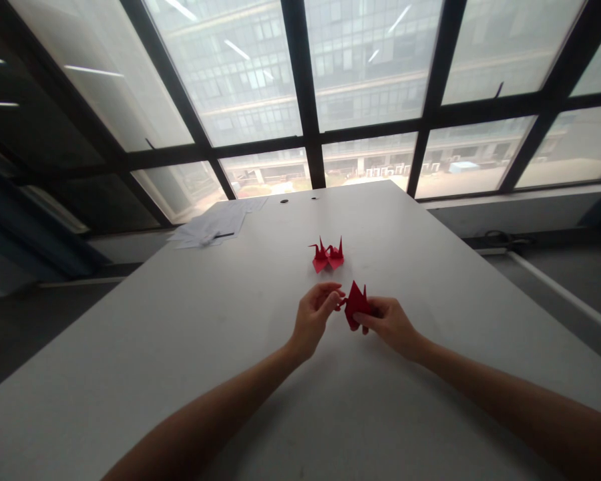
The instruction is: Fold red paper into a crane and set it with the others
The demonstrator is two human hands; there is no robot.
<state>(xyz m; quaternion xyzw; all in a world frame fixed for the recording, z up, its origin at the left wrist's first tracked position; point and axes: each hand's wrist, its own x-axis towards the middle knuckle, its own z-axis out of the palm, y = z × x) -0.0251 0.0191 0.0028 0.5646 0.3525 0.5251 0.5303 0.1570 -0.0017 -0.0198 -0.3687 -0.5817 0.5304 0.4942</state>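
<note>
A red folded paper crane (356,306) is held just above the white table, its wings up and its pointed tail to the right. My right hand (388,321) grips its body and wing, with the thumb on the near side and the fingers behind. My left hand (316,312) has its thumb and fingers closed at the crane's small bent head, on the left side. Exactly where those fingertips meet the paper is partly hidden. Just beyond my hands, two more red paper cranes (327,259) stand side by side on the table.
The white table (230,347) reaches to the windows. At its far left lie loose white papers (208,224) with a dark pen (224,235) on them. Two small dark holes mark the far edge. A dark cable (508,237) lies beyond the table on the right.
</note>
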